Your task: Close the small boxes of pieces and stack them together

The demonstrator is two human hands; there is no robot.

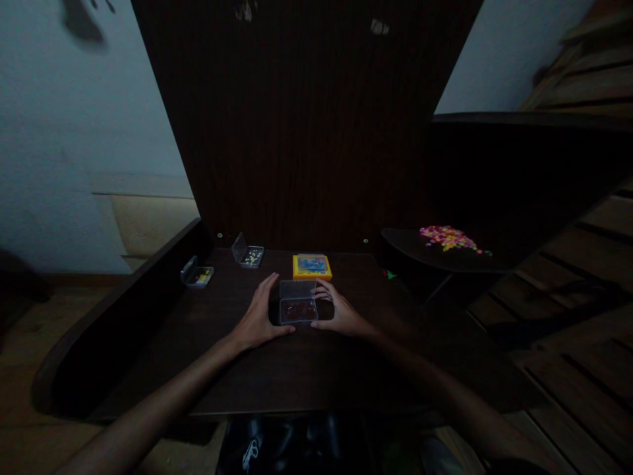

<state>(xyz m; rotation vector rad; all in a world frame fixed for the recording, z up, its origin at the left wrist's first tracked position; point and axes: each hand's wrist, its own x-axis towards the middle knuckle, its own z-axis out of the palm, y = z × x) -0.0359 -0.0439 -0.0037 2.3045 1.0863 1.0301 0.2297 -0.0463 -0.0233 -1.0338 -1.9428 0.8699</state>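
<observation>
A clear plastic case (299, 310) sits on the dark tabletop before me, its transparent lid raised at the back. My left hand (257, 315) holds it from the left, thumb along the front edge and long fingers reaching toward the lid's left side. From the right, my right hand (341, 313) grips the same case, with its thumb at the front corner and fingertips curled behind the lid. Only the dark surface shows through the case's base; any small contents are too dim to make out. Just behind stands a yellow box (312, 266) with a blue printed top.
Two more open clear cases lie at the left: one with pale pieces (253, 256), one with yellow pieces (202, 276). A heap of pink and yellow bits (448, 237) rests on a small shelf (410, 247) at right. A raised side panel (128, 297) edges the tabletop's left.
</observation>
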